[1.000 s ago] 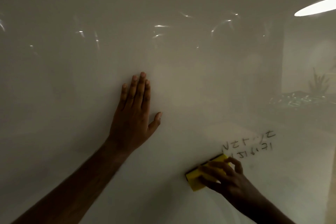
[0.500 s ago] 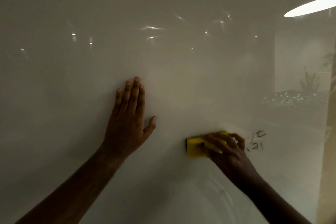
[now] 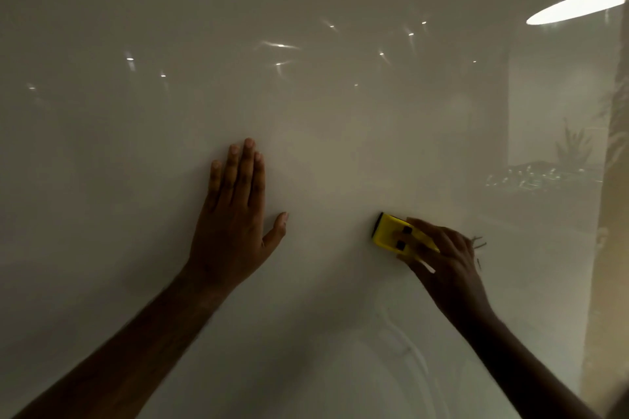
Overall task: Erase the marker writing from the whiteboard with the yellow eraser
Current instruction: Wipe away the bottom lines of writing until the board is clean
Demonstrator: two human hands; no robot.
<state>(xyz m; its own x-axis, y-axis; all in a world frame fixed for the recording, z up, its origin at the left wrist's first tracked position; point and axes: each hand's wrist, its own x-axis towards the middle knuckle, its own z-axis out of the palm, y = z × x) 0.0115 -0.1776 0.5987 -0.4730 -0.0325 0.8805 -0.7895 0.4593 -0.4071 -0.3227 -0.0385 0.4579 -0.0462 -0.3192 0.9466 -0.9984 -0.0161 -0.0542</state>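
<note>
A glossy whiteboard (image 3: 306, 112) fills the view. My right hand (image 3: 446, 262) grips the yellow eraser (image 3: 391, 235) and holds it against the board at centre right. Only a few faint strokes of marker writing (image 3: 478, 243) show just right of that hand's fingers; anything beneath the hand is hidden. My left hand (image 3: 235, 218) lies flat on the board with straight fingers, to the left of the eraser and apart from it.
The board's right edge (image 3: 602, 248) runs down the far right with a beige wall beyond it. Reflections of a ceiling light (image 3: 575, 5) and a plant (image 3: 573, 146) show on the board's right side.
My right hand swept the eraser up and rightward over the two lines of writing, and most of it is gone. The left hand stayed flat on the board.
</note>
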